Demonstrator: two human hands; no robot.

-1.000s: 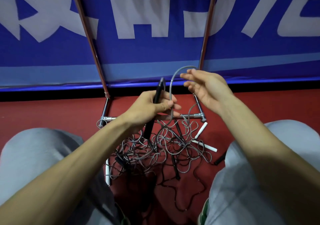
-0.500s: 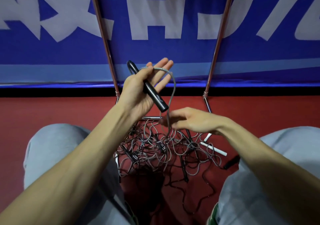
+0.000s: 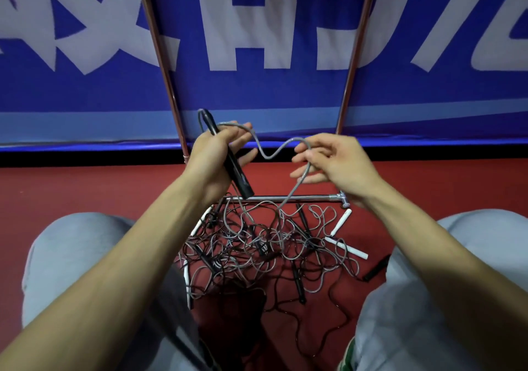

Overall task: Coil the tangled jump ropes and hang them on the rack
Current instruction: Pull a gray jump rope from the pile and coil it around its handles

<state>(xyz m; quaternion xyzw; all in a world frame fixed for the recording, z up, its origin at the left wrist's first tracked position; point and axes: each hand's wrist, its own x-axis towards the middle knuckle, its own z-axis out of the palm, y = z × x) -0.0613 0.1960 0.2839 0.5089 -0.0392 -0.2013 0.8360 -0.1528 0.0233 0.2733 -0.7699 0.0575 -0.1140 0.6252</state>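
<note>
the left hand (image 3: 213,156) gripped a black handle (image 3: 238,175), its long axis slanting from the far upper left down to the near lower right; a grey cord (image 3: 270,158) waved rightward from its top end to the right hand (image 3: 335,166), pinched between thumb and fingers; below, tangled ropes (image 3: 257,252) lay on the floor by the rack's base bar (image 3: 308,198).

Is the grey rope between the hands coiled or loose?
Loose. From the black handle in the left hand, the grey rope runs in one wave to the right hand, then drops into the tangled pile.
</note>
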